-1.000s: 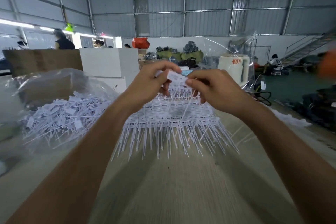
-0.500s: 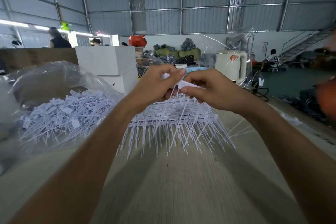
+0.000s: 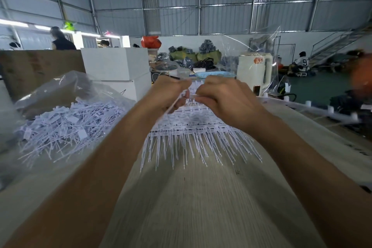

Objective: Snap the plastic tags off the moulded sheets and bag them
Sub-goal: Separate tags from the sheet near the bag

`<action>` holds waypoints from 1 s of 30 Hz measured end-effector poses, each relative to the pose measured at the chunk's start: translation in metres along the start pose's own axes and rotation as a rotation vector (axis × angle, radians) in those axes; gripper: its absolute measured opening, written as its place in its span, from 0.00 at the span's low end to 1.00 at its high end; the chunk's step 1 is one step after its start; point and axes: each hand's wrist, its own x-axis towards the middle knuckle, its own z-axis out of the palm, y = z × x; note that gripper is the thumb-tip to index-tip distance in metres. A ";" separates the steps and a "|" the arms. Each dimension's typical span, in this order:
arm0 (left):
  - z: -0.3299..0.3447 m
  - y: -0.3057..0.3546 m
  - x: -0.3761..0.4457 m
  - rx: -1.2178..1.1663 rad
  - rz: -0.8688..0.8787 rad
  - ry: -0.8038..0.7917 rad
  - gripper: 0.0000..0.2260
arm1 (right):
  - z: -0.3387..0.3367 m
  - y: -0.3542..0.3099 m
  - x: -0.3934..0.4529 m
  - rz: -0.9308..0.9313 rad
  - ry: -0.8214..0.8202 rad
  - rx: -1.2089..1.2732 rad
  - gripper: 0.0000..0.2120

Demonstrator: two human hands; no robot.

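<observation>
A stack of white moulded tag sheets (image 3: 193, 127) lies on the table in front of me, thin tails fanning toward me. Over the stack's far end, my left hand (image 3: 171, 92) grips a bunch of loose white tags (image 3: 177, 100) that slant down out of the fist. My right hand (image 3: 219, 96) is curled beside it, fingers pinching the top of the sheets. The two hands almost touch. A clear plastic bag (image 3: 60, 90) at the left holds a heap of loose white tags (image 3: 66, 127).
The pale wooden table (image 3: 201, 207) stretches toward me. White boxes (image 3: 116, 66) and a brown board stand behind the bag. A cream appliance (image 3: 253, 70) and blue basket (image 3: 213, 75) sit beyond my hands. A white runner strip (image 3: 322, 109) lies at the right edge. People stand far off.
Both hands have curled tighter and come closer together. The flat tag pinched between the fingertips earlier is now hidden, and a bunch of tags slants from my left fist.
</observation>
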 end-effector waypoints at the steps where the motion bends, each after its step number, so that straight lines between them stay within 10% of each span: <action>1: -0.005 -0.002 0.001 -0.011 -0.004 0.023 0.18 | 0.001 -0.001 0.001 -0.004 -0.002 0.002 0.13; 14: -0.019 0.000 -0.001 -0.164 0.141 0.015 0.01 | 0.011 0.003 0.000 0.256 0.004 0.488 0.10; 30: -0.003 0.003 0.001 -0.534 0.210 0.037 0.15 | 0.015 0.003 0.001 0.246 -0.063 0.511 0.05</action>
